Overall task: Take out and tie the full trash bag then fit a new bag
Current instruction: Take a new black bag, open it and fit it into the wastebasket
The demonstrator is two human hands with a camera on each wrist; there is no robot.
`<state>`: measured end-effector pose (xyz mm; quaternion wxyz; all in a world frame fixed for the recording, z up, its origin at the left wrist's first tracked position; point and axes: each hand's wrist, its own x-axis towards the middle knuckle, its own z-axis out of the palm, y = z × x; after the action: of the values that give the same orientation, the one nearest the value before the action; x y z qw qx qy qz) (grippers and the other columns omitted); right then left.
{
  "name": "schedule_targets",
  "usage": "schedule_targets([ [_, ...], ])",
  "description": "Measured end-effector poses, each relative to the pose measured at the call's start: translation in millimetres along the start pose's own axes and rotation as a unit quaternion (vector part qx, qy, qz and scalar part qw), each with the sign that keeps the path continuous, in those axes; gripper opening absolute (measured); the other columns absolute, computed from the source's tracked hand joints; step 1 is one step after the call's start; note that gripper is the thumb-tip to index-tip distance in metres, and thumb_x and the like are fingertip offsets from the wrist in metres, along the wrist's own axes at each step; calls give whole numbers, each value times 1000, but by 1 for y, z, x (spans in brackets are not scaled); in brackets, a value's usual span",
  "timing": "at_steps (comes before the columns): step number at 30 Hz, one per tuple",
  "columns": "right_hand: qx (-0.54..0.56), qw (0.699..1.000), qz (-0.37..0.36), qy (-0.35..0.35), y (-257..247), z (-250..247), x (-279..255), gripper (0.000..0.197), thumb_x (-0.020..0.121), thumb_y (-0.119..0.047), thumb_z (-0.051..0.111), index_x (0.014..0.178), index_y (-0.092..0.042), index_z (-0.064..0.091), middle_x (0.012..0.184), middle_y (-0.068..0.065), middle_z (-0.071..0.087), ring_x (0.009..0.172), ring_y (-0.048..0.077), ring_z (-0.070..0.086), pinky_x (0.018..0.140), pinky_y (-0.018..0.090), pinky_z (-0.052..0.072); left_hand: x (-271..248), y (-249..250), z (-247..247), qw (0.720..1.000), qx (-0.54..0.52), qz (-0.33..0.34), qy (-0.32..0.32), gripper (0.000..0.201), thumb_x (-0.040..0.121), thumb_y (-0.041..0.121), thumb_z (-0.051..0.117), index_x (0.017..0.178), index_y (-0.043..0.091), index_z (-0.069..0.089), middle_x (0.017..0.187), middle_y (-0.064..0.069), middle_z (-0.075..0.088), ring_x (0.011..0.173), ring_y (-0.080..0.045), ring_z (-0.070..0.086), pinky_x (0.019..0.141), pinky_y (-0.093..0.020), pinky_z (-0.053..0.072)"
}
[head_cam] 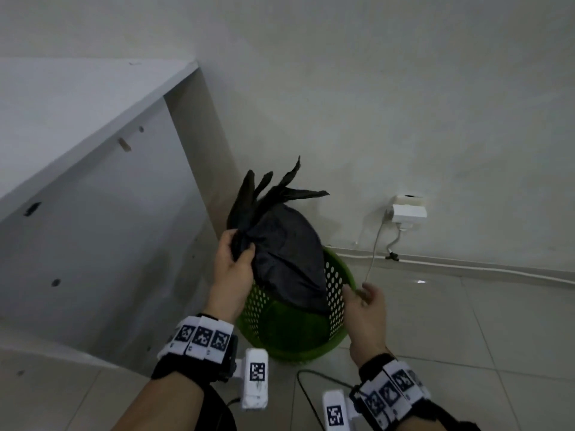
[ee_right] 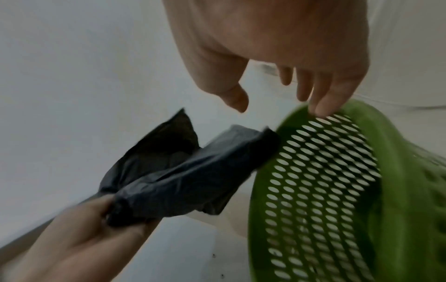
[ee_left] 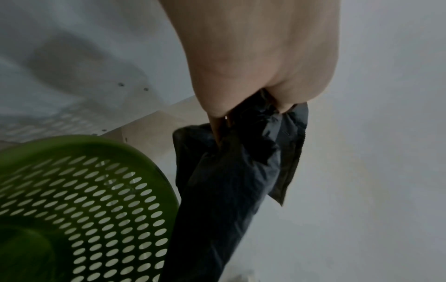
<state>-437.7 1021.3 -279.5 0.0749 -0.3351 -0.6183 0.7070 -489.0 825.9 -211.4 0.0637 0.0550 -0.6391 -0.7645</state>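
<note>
A black trash bag (head_cam: 286,253) hangs half lifted out of a green perforated bin (head_cam: 295,337) on the tiled floor. My left hand (head_cam: 239,248) grips the bag's gathered neck, and loose flaps fan out above the fist. In the left wrist view my left hand (ee_left: 251,114) holds the bunched plastic, the bag (ee_left: 229,181) trails down beside the bin (ee_left: 84,190). My right hand (head_cam: 362,295) is open at the bin's right rim. In the right wrist view my right hand (ee_right: 277,105) has its fingertips (ee_right: 321,110) touching the bin (ee_right: 313,190) at its rim, thumb apart, the bag (ee_right: 183,171) to the left.
A white furniture panel (head_cam: 102,213) stands close on the left of the bin. On the wall behind sits a socket with a white adapter (head_cam: 407,213) and a hanging cable (head_cam: 373,250). A black cable (head_cam: 311,384) lies on the floor near me. Open tiles (head_cam: 482,321) lie to the right.
</note>
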Motion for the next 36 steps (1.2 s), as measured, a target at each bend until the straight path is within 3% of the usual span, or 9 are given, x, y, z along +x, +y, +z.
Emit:
schedule_targets([
  [4,47,980,-35,-189,-63,39,-11,34,92,-46,64,111,-18,69,102,-3,77,95,15,73,83,35,60,-6,-29,4,963,179,106,-172,34,86,1,62,99,32,60,104,17,67,104,-7,62,97,-32,49],
  [7,19,976,-5,-216,-80,62,-5,28,93,-25,64,119,-14,67,112,6,75,101,22,71,91,38,57,-13,-48,4,935,151,64,-315,34,81,26,75,111,28,59,119,8,64,116,-17,58,104,-40,44],
  [11,-128,937,-244,-214,-66,48,-7,16,95,-11,59,106,-18,69,101,-9,70,93,4,64,76,12,48,3,-29,3,975,-110,-137,-138,74,73,67,70,124,15,57,119,-15,69,108,-28,68,93,-44,52],
  [13,-157,900,-297,-279,-48,39,-9,23,91,-4,63,97,-26,69,96,-20,70,92,-4,64,80,13,47,11,-24,5,963,-138,-204,-107,66,79,60,68,129,20,57,125,-14,68,109,-30,69,89,-46,55],
  [18,-43,906,-149,-393,-32,24,-11,59,84,-24,76,138,-21,53,132,-10,65,124,7,59,104,28,48,3,-31,9,982,72,-172,-42,36,85,32,75,118,29,61,129,0,66,107,-16,65,92,-32,51],
  [23,35,968,-25,-245,-34,40,6,31,90,-21,71,120,-14,69,114,4,75,106,23,71,97,47,55,-7,-31,7,984,111,-132,-48,55,78,33,81,126,28,55,114,12,62,103,-8,61,73,-11,49],
  [27,139,986,30,-89,-25,24,38,30,95,-11,63,124,-6,64,116,15,72,103,34,69,94,48,55,6,-17,-16,987,-33,-157,32,82,70,50,83,139,18,52,135,2,62,114,-19,64,93,-32,52],
  [33,97,990,24,98,-29,-69,90,43,95,-16,59,133,2,53,131,22,62,92,25,63,86,40,53,26,-8,-50,962,-164,-152,157,79,83,47,73,145,8,43,132,-5,62,101,-20,68,76,-32,57],
  [36,48,993,74,78,-30,-91,102,45,95,-16,59,136,1,50,138,17,57,97,26,61,80,36,53,24,6,-46,958,-185,-133,171,81,85,52,68,147,7,40,133,-3,62,98,-18,68,71,-31,58],
])
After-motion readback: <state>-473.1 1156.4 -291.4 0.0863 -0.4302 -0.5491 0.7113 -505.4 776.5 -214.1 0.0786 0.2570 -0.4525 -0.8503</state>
